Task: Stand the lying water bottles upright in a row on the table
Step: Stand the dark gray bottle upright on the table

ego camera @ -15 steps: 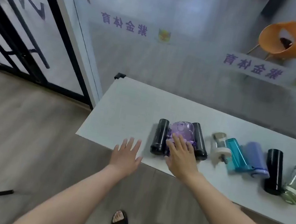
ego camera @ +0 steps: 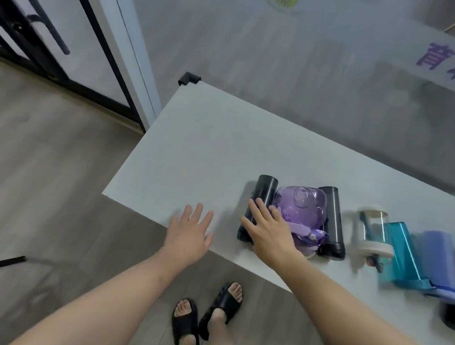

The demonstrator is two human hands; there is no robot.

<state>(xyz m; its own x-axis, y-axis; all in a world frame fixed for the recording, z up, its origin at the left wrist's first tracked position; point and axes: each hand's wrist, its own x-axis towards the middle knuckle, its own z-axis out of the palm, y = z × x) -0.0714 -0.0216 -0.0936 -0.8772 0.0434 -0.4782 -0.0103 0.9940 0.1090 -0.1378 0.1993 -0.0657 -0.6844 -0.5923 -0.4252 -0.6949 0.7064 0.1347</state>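
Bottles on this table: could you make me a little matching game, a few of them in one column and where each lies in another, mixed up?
Things:
1. leftmost black bottle
2. purple bottle
3. teal bottle
4. clear bottle with white lid

Places:
A. wedged between two black bottles
B. under the fingers of the right hand
C. lying alone, just left of the teal one
D. pressed against the lavender bottle

Pairs: 1-B, 2-A, 3-D, 4-C

All lie on their sides on the white table.
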